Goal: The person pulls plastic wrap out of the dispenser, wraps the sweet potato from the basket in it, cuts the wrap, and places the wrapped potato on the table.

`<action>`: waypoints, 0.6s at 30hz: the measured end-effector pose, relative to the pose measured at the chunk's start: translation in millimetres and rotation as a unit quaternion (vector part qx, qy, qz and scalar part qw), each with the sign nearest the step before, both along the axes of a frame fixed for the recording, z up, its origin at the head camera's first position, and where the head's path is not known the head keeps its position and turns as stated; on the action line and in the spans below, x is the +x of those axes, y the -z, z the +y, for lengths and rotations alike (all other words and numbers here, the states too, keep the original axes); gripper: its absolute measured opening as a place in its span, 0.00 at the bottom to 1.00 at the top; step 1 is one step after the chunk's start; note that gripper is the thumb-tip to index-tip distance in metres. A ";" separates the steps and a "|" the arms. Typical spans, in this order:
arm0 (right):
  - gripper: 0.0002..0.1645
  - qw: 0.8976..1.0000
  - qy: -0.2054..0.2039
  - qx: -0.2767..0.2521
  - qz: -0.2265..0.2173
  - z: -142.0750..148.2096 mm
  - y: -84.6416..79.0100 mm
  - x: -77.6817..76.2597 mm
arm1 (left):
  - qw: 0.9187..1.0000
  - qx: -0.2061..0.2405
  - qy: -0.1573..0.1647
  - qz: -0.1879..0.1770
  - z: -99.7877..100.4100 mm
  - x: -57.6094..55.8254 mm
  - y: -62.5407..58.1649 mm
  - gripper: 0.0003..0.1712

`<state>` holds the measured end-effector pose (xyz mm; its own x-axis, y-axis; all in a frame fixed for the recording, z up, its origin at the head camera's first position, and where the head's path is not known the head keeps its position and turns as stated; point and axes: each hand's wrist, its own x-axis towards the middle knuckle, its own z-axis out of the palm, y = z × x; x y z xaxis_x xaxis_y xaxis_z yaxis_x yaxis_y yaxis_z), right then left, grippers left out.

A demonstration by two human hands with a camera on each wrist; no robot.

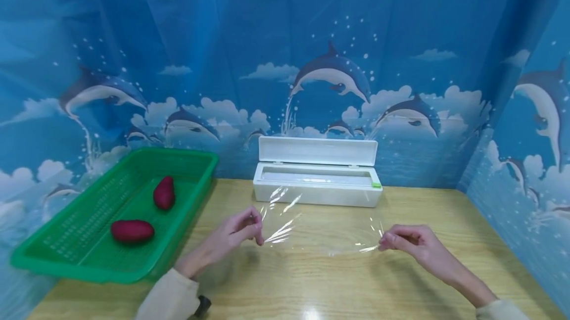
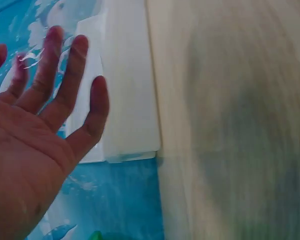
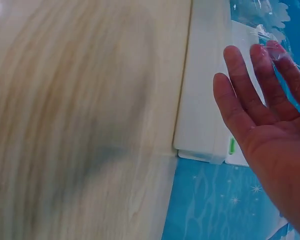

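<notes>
A clear sheet of cling film (image 1: 281,233) stretches between the two hands, seen mostly by its bright creases and glints. My left hand (image 1: 238,233) pinches its left corner between thumb and forefinger. At the other end, my right hand (image 1: 411,246) pinches the right corner, where more wrinkles gather. Behind the film stands a white cling film dispenser (image 1: 316,197) with its lid (image 1: 318,152) raised. In both wrist views the remaining fingers (image 2: 72,75) are spread loosely, and shiny film (image 3: 262,32) shows at the fingertips.
Left of the hands, a green plastic basket (image 1: 202,176) holds two dark red sweet potatoes (image 1: 132,231). A small green slider (image 1: 376,185) sits at the dispenser's right end. The wooden table (image 1: 338,285) backs onto a blue dolphin-print curtain (image 1: 249,23), which also lines the right side.
</notes>
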<state>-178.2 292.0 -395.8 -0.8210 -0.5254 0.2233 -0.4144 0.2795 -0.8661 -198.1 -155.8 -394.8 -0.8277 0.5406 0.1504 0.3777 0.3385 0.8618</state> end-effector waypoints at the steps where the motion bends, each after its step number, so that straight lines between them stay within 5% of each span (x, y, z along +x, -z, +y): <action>1: 0.16 1.000 0.004 0.017 0.004 0.0 2.9 0.3 | 1.000 -0.020 0.000 -0.002 1.1 -0.2 1.7 0.14; 5: 0.18 0.996 0.042 0.077 0.002 -3.9 11.2 1.4 | 0.995 -0.095 0.007 0.002 6.5 -1.7 7.5 0.23; 9: 0.14 0.986 0.074 0.148 0.012 -11.8 16.8 2.6 | 0.989 -0.146 0.026 0.008 11.8 -3.4 12.5 0.21; 18: 0.06 0.967 0.045 0.212 0.132 -15.2 30.5 2.2 | 0.980 -0.189 0.060 0.019 17.6 -2.7 19.7 0.08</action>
